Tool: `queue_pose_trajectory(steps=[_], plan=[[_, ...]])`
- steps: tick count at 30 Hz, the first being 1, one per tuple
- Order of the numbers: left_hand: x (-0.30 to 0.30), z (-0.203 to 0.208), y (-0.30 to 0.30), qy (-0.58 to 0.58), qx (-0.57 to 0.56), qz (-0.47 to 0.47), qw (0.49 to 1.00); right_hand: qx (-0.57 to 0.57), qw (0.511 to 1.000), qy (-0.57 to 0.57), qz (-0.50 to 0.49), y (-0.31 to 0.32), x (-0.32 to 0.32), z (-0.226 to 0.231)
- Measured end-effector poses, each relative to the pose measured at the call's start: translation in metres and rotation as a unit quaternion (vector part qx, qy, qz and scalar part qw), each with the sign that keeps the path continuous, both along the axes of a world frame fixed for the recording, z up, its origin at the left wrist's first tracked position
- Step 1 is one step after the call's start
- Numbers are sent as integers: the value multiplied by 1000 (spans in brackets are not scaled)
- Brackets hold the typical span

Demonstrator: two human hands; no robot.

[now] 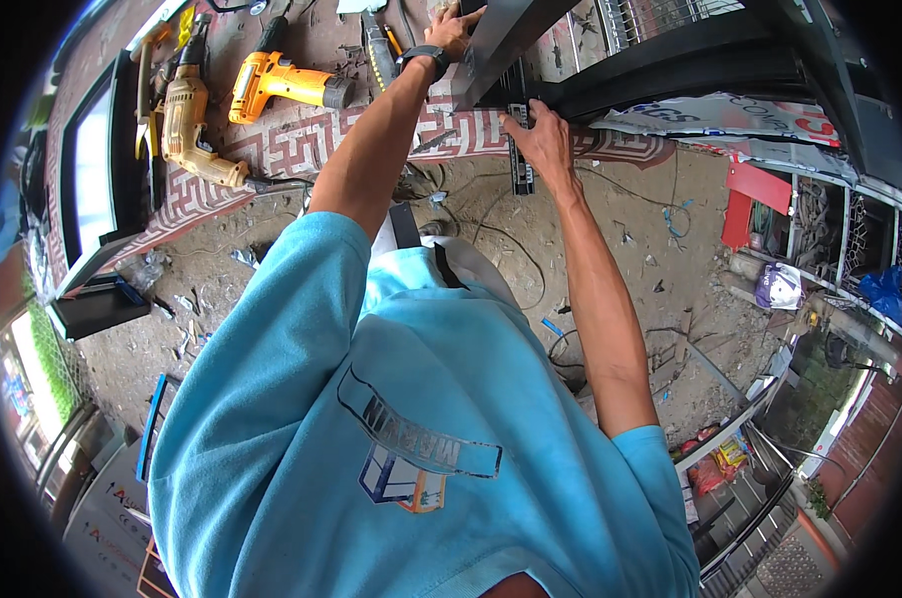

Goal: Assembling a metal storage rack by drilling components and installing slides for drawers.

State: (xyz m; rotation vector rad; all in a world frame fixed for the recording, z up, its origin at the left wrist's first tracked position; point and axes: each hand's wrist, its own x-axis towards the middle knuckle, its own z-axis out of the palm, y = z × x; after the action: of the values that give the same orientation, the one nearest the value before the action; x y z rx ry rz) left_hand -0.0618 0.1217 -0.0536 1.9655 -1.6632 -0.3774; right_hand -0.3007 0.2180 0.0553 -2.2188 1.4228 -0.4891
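Note:
At the far middle of the table, my left hand, with a dark band on its wrist, is curled against a black metal frame. The frame hides some of its fingertips. My right hand has its thumb and fingers around a narrow black slotted rail. The rail runs beside the frame and sticks out past the table's near edge. Left of my left hand lie a utility knife and an orange pencil-like stick.
On the patterned table lie a yellow cordless drill, a tan corded power drill and a hammer. A black-framed panel stands at left. Cables and scraps litter the ground. Right, a rack holds a red metal piece.

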Motion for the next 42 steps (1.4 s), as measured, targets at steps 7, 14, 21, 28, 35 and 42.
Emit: queue_pose_trajectory(steps=[7, 14, 21, 28, 35, 42], plan=[[1, 4, 1, 11, 15, -8, 1000, 35, 999, 30, -3, -1, 0, 1], [-12, 8, 5, 14, -28, -4, 1000, 55, 995, 63, -61, 10, 4, 6], [51, -37, 5, 131, -13, -6, 991, 97, 988, 89, -79, 53, 15, 21], [-22, 87, 32, 134, 15, -68, 988, 80, 981, 101, -143, 71, -17, 9], [-13, 80, 35, 188, -12, -51, 981, 123, 979, 85, -142, 79, -19, 6], [-16, 90, 36, 159, 46, -52, 985, 121, 983, 54, -127, 80, -24, 7]])
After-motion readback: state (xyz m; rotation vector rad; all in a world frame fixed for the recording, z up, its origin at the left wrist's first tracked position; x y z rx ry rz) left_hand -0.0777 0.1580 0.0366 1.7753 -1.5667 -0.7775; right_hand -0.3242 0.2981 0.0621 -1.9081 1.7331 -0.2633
